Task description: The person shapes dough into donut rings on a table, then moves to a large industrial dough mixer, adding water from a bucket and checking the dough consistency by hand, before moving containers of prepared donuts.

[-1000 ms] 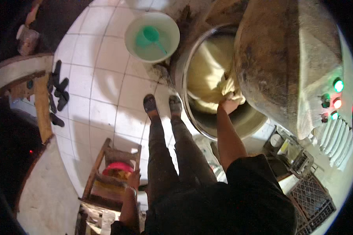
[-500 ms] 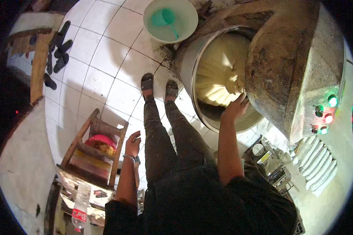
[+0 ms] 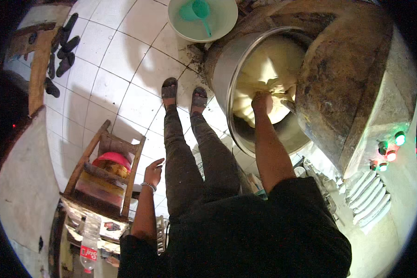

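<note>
My right hand (image 3: 262,101) reaches into a large steel mixing bowl (image 3: 233,92) and touches the pale, folded dough (image 3: 257,112) inside it. Its fingers are hidden by the back of the hand and the dough. Close to this hand, a dark metal mixer arm (image 3: 289,104) stands in the dough. On the other side of my legs, my left hand (image 3: 153,173) hangs in the air, with nothing in it and its fingers partly stretched out. A bracelet circles that wrist.
Beside the bowl looms the worn mixer body (image 3: 340,83) with lit buttons (image 3: 391,155). A white basin (image 3: 217,34) holding water and a green dipper (image 3: 200,10) stands ahead. At left are a wooden chair (image 3: 85,155), a pink bowl (image 3: 112,158) and a plastic bottle (image 3: 90,243).
My right hand has moved from the bowl's near rim farther in, onto the dough. The dough has shifted in shape. My left hand stays empty, and the view has swung slightly.
</note>
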A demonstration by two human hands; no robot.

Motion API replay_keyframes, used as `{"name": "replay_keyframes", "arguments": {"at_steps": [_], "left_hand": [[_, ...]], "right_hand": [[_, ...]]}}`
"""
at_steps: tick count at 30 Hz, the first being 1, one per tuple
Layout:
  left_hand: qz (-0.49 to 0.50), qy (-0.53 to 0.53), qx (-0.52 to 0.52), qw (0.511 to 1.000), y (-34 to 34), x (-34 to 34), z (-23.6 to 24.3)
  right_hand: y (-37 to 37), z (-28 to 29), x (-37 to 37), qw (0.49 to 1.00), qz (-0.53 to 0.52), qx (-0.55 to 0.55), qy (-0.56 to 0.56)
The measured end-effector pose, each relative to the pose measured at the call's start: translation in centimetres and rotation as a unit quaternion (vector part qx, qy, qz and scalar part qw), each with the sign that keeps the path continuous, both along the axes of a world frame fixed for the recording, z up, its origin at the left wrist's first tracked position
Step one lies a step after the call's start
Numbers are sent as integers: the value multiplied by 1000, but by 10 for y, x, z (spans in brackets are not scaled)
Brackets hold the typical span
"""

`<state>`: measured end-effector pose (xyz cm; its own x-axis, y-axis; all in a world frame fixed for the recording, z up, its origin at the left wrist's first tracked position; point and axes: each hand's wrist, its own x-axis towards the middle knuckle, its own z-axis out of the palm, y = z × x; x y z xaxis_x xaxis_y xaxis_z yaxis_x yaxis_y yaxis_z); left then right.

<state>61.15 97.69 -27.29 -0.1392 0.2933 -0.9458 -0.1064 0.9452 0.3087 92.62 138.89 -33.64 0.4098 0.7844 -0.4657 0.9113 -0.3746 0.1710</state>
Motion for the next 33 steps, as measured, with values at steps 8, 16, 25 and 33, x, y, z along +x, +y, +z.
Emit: {"name": "replay_keyframes", "arguments": {"at_steps": [8, 16, 25, 33], "left_hand": [[67, 31, 21, 997, 16, -27, 8], [41, 34, 87, 995, 12, -23, -30], [-17, 70, 44, 996, 16, -40, -12], [-44, 103, 95, 989, 14, -131, -52]], "right_hand": [[-58, 64, 19, 967, -15, 62, 248], [-31, -35, 64, 927, -365, 51, 66], [-103, -14, 11, 939, -39, 17, 342], [17, 166, -131, 885, -68, 200, 415]]}}
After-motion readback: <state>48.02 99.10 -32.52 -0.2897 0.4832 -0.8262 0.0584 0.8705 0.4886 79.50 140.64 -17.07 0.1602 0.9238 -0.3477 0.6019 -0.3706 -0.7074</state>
